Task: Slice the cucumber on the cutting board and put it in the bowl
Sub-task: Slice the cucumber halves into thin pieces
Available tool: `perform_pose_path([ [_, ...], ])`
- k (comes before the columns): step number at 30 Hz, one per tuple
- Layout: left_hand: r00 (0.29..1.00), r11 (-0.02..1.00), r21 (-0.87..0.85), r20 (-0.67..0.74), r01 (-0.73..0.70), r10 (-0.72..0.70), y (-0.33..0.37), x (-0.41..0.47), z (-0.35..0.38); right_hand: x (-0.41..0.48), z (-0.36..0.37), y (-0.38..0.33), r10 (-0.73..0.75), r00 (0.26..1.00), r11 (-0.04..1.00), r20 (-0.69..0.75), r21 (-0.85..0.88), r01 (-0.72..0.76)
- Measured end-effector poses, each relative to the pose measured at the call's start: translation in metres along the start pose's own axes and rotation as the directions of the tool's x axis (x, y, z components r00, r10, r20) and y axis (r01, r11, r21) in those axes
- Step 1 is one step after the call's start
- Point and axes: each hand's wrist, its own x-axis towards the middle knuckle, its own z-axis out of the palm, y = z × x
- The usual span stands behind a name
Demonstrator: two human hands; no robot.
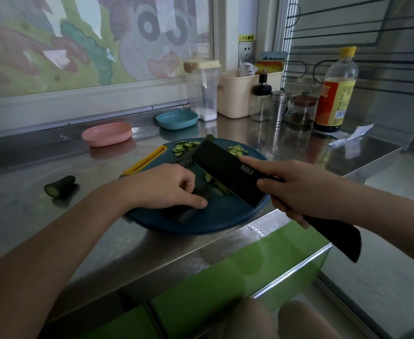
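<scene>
On the round blue cutting board (225, 216) the left hand (167, 187) curls over the remaining cucumber (185, 214) at about 7 o'clock on the board, thumb and fingertips pinning it down. The right hand (299, 189) is wrapped round the handle of the black knife (225, 172), forefinger laid along the flat of the blade, which stands at the cucumber's cut end. Whether the edge is already through to the board I cannot tell, as hand and blade hide the cut face. Finished slices (185, 146) lie at 11 and 1 o'clock on the board. A pink bowl (107, 133) waits off the board at 10 o'clock, a blue bowl (176, 119) at 12, and a cut stub (59, 186) lies at 9. To slice well, I would tuck the left fingertips behind the knuckles, keep the blade upright against them, and step the hand back evenly for thin rounds.
</scene>
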Motion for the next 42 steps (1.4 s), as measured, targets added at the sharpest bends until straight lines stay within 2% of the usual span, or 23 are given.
perform_pose_path([
  [3, 1.000, 1.000, 0.006, -0.009, -0.006, 0.006, -0.001, 0.001, 0.000, 0.000, 0.002, -0.002, 0.006, 0.999, 1.000, 0.050, -0.001, -0.006],
  [9, 1.000, 1.000, -0.013, 0.007, -0.008, 0.009, 0.001, 0.000, -0.001, -0.003, 0.002, -0.008, -0.008, 0.997, 0.993, 0.070, -0.113, 0.016],
  [24, 0.999, 1.000, 0.006, 0.027, 0.024, -0.024, 0.006, -0.002, -0.003, -0.003, 0.005, -0.018, -0.011, 0.998, 0.953, 0.060, -0.300, 0.029],
  [33, 0.999, 0.999, 0.020, 0.024, 0.035, -0.035, 0.008, -0.003, -0.003, 0.004, 0.006, -0.020, -0.017, 0.997, 0.951, 0.075, -0.307, 0.039],
  [42, 0.999, 0.999, 0.013, 0.039, 0.032, -0.032, 0.006, -0.003, -0.004, -0.002, 0.020, -0.018, 0.034, 0.997, 0.955, 0.076, -0.295, -0.010],
])
